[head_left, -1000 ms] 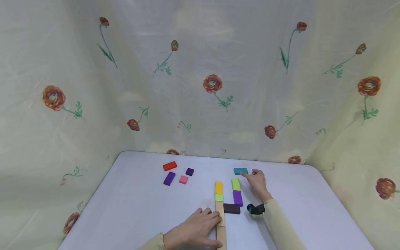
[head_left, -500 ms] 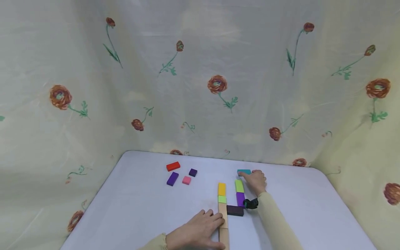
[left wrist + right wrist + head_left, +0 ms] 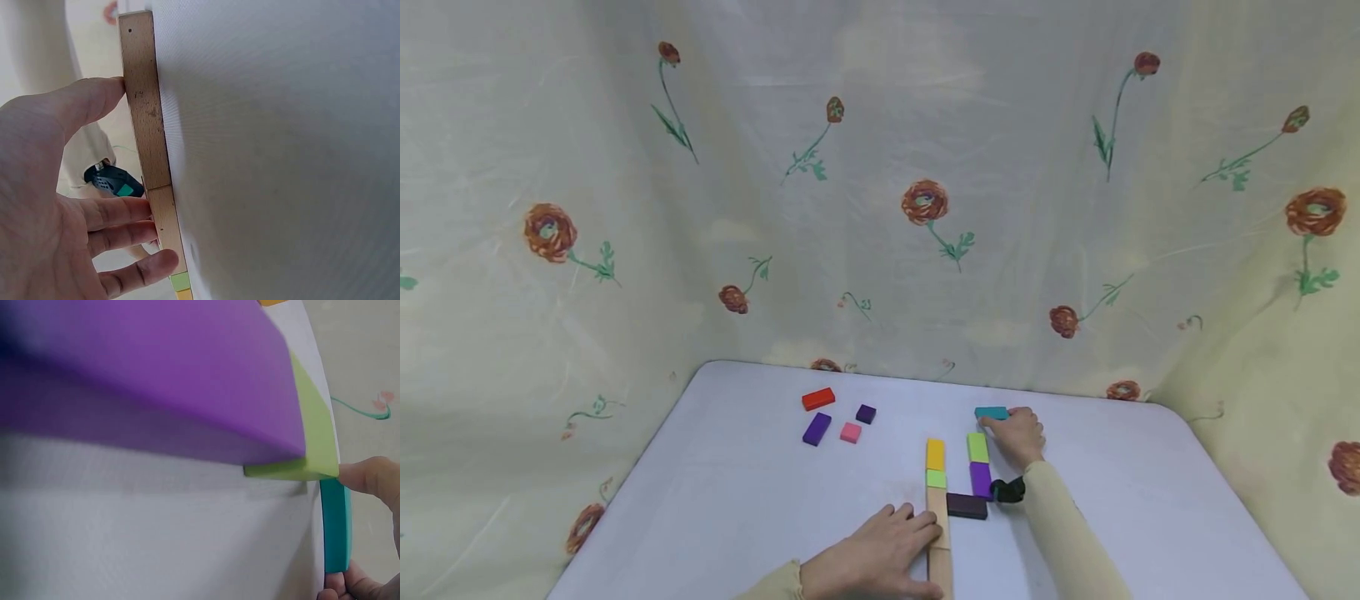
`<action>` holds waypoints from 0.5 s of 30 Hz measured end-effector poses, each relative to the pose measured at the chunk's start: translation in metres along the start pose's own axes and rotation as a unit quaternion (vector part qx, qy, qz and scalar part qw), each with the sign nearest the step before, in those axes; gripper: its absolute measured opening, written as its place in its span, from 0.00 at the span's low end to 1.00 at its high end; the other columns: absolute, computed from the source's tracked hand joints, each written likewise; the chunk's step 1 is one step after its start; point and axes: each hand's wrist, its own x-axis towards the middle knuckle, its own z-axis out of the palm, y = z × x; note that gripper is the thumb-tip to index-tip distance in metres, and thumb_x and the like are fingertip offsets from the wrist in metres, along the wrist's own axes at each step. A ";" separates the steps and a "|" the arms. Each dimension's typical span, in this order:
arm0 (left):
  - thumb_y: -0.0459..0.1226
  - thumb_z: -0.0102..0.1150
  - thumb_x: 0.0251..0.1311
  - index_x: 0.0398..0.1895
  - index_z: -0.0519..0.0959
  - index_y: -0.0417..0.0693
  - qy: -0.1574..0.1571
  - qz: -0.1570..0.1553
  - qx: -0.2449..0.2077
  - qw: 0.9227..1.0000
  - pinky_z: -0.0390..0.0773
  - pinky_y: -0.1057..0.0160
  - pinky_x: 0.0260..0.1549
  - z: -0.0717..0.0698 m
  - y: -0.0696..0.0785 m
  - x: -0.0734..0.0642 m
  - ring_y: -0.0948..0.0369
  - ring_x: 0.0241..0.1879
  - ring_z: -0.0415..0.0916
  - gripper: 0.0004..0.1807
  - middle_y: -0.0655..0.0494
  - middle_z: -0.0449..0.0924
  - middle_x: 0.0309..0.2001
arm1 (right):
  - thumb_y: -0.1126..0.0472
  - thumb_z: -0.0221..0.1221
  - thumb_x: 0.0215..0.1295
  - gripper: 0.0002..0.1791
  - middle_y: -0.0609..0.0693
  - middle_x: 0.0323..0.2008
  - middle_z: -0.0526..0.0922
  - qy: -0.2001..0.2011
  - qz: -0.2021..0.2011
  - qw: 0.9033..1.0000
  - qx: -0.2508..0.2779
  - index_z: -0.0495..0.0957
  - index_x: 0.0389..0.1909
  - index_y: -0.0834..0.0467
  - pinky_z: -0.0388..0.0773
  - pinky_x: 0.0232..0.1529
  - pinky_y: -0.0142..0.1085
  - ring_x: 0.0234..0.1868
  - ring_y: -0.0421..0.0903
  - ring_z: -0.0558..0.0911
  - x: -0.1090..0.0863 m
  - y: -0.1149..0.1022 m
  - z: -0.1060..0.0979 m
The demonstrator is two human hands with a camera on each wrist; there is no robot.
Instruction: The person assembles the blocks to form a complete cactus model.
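Note:
At the table's far side, my right hand [image 3: 1018,437] pinches a teal block [image 3: 991,412] end to end. In the right wrist view its thumb presses one end of the teal block [image 3: 335,525] and curled fingertips meet the other. A lime block [image 3: 977,447] and a purple block [image 3: 981,481] run toward me from there, with a dark brown block [image 3: 967,506] crosswise below. My left hand [image 3: 887,546] rests its thumb and extended fingers against two wooden blocks [image 3: 147,106] laid end to end. A small green block [image 3: 936,479] and a yellow block [image 3: 935,454] continue that row.
Left of the rows lie a red block [image 3: 818,399], a purple block [image 3: 817,429], a pink block [image 3: 851,432] and a small dark purple block [image 3: 866,414]. A flowered curtain [image 3: 820,208] surrounds the white table [image 3: 715,483] at the back and sides.
My right hand has reached leftward over the teal block; its thumb and fingers now span the block's ends. The left hand stays on the wooden blocks. The head view has shifted slightly.

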 end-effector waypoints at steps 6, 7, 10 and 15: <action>0.72 0.45 0.55 0.65 0.68 0.61 0.001 0.001 0.004 1.000 0.74 0.62 0.47 -0.001 0.000 0.000 0.67 0.51 0.68 0.40 0.67 0.69 0.62 | 0.45 0.62 0.58 0.41 0.71 0.55 0.69 -0.001 -0.010 1.000 -0.003 0.63 0.59 0.72 0.60 0.60 0.60 0.57 0.66 0.66 0.000 0.000 -0.004; 0.72 0.45 0.55 0.65 0.68 0.61 0.001 0.001 0.005 1.000 0.74 0.61 0.47 -0.001 0.000 0.000 0.67 0.51 0.68 0.41 0.67 0.69 0.62 | 0.45 0.62 0.57 0.41 0.71 0.55 0.69 -0.001 -0.011 1.000 -0.004 0.63 0.59 0.72 0.60 0.60 0.60 0.57 0.66 0.66 0.001 0.000 -0.004; 0.73 0.44 0.54 0.65 0.68 0.61 0.000 0.002 0.012 1.000 0.74 0.61 0.47 0.000 0.000 0.001 0.66 0.52 0.68 0.41 0.67 0.69 0.62 | 0.46 0.63 0.57 0.40 0.69 0.55 0.70 -0.002 -0.017 1.000 -0.008 0.64 0.59 0.71 0.60 0.59 0.59 0.56 0.65 0.66 0.002 0.002 -0.005; 0.73 0.42 0.55 0.66 0.68 0.61 0.007 0.010 0.027 1.000 0.74 0.59 0.49 0.001 0.000 0.000 0.66 0.54 0.68 0.42 0.66 0.69 0.63 | 0.48 0.63 0.58 0.37 0.67 0.55 0.72 -0.011 -0.037 0.999 -0.028 0.67 0.60 0.69 0.59 0.58 0.58 0.56 0.63 0.65 0.007 0.002 -0.009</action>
